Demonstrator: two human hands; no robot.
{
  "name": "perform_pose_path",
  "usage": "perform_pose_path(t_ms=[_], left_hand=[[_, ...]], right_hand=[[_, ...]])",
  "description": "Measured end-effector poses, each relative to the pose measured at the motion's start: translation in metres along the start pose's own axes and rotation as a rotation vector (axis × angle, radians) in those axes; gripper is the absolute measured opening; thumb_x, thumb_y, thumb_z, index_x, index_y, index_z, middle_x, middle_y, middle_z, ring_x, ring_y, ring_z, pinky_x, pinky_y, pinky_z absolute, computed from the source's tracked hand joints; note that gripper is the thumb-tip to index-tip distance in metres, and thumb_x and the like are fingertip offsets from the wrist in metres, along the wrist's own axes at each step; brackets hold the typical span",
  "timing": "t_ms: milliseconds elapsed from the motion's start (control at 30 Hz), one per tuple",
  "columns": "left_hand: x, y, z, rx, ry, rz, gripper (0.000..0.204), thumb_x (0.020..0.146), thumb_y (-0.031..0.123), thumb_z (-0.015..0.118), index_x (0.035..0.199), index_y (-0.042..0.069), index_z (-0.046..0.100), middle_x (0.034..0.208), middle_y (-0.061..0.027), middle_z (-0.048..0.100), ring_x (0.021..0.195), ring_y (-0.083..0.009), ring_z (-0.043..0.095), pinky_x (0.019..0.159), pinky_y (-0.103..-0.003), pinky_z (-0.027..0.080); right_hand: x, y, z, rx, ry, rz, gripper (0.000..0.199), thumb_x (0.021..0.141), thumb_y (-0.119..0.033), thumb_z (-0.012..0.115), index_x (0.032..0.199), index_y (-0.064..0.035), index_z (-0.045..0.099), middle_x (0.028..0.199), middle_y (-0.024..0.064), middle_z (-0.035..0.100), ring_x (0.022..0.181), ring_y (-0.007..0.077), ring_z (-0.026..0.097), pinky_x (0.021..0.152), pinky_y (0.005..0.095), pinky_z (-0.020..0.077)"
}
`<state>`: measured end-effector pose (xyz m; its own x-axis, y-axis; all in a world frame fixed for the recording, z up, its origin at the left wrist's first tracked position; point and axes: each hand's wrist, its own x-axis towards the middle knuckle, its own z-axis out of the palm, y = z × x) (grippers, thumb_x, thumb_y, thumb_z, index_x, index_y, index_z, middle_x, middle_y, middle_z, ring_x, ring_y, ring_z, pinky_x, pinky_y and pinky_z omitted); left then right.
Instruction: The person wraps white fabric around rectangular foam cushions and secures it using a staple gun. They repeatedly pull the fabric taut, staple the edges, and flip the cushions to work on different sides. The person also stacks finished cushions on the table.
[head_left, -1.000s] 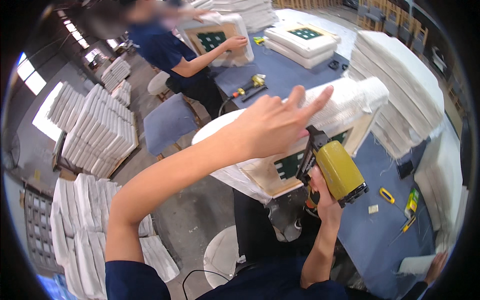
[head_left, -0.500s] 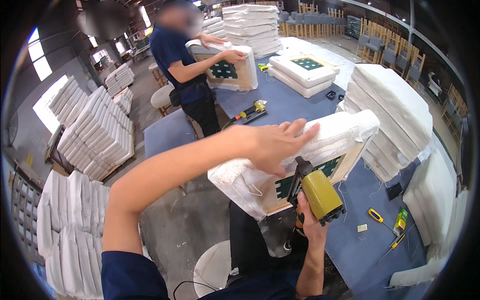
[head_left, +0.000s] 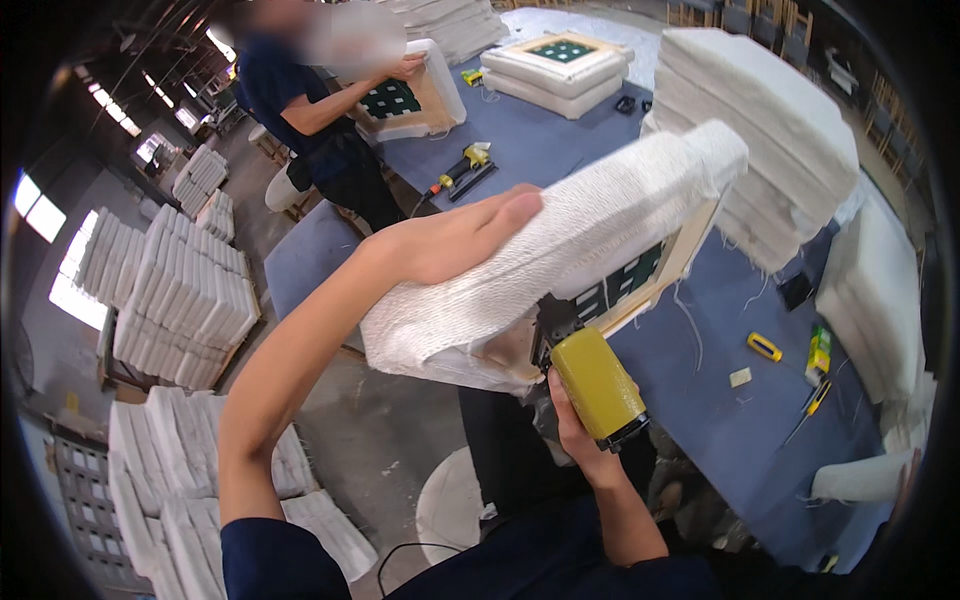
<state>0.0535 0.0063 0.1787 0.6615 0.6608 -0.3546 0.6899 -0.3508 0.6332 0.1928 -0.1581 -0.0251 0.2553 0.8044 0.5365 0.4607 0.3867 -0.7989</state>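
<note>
A white fabric-covered seat cushion (head_left: 590, 215) stands tilted on its edge before me, its wooden frame and green webbing (head_left: 635, 277) facing the lower right. My left hand (head_left: 455, 240) lies over its upper padded side, gripping it; some fingers are hidden behind the cushion. Closed round the handle of a yellow-bodied staple gun (head_left: 600, 388) is my right hand (head_left: 580, 430). The gun's black nose is at the inner side of the frame; whether it touches the wood cannot be made out.
The blue-topped table (head_left: 690, 410) holds a yellow-handled screwdriver (head_left: 765, 347), a box cutter (head_left: 818, 397), a second staple gun (head_left: 465, 168) and finished cushions (head_left: 560, 85). White padding is stacked (head_left: 750, 150) at right. A co-worker (head_left: 310, 110) handles another cushion at the far left.
My left hand has come down from above the cushion onto its upper side, fingers no longer spread. The cushion has tipped so more white fabric shows. The staple gun sits further left.
</note>
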Motion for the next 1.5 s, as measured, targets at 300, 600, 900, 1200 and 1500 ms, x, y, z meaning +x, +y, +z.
perform_pose_path(t_ms=[300,600,900,1200,1500], left_hand=[[-0.043,-0.031,0.029,0.031,0.261,-0.046,0.057,0.110,0.045,0.017,0.150,0.008,0.033,0.138,-0.0256,0.052,0.120,-0.0452,0.055,0.106,-0.046,0.037],[-0.044,-0.017,0.055,0.575,0.586,-0.085,0.056,0.104,0.026,0.048,0.152,0.004,0.030,0.135,-0.0283,0.051,0.097,-0.0482,0.062,0.083,-0.052,0.049],[-0.018,-0.011,0.036,0.718,0.515,0.110,0.065,0.101,0.022,0.055,0.158,0.010,0.025,0.134,-0.0237,0.053,0.090,-0.0444,0.064,0.080,-0.049,0.049],[0.038,0.013,0.004,0.801,0.446,0.156,0.070,0.103,0.028,0.053,0.158,0.002,0.019,0.136,-0.0269,0.052,0.096,-0.0466,0.064,0.086,-0.049,0.050],[0.017,0.010,0.019,0.773,0.473,0.166,0.067,0.097,0.021,0.059,0.154,0.001,0.030,0.140,-0.0235,0.052,0.101,-0.0422,0.064,0.085,-0.047,0.049]], right_hand=[[0.016,-0.013,0.002,0.166,-0.084,-0.058,0.026,0.073,-0.014,0.077,0.095,-0.0027,0.071,0.079,0.0113,0.068,0.061,0.0282,0.066,0.054,0.0319,0.0498],[0.027,-0.005,0.026,0.246,-0.021,-0.143,0.021,0.080,-0.013,0.078,0.098,-0.0037,0.072,0.082,0.0094,0.070,0.064,0.0271,0.067,0.058,0.0322,0.0487],[0.039,0.003,-0.016,0.209,-0.002,0.014,0.017,0.090,-0.013,0.075,0.102,-0.0013,0.071,0.090,0.0052,0.070,0.073,0.0207,0.062,0.069,0.0340,0.0467],[0.101,0.002,-0.047,0.547,0.065,0.332,0.026,0.089,-0.014,0.079,0.108,0.0021,0.070,0.097,0.0077,0.074,0.085,0.0153,0.068,0.074,0.0298,0.0529],[0.106,0.011,-0.032,0.576,-0.137,0.330,0.029,0.089,-0.014,0.078,0.114,-0.0004,0.071,0.105,0.0091,0.074,0.092,0.0174,0.069,0.082,0.0313,0.0535]])
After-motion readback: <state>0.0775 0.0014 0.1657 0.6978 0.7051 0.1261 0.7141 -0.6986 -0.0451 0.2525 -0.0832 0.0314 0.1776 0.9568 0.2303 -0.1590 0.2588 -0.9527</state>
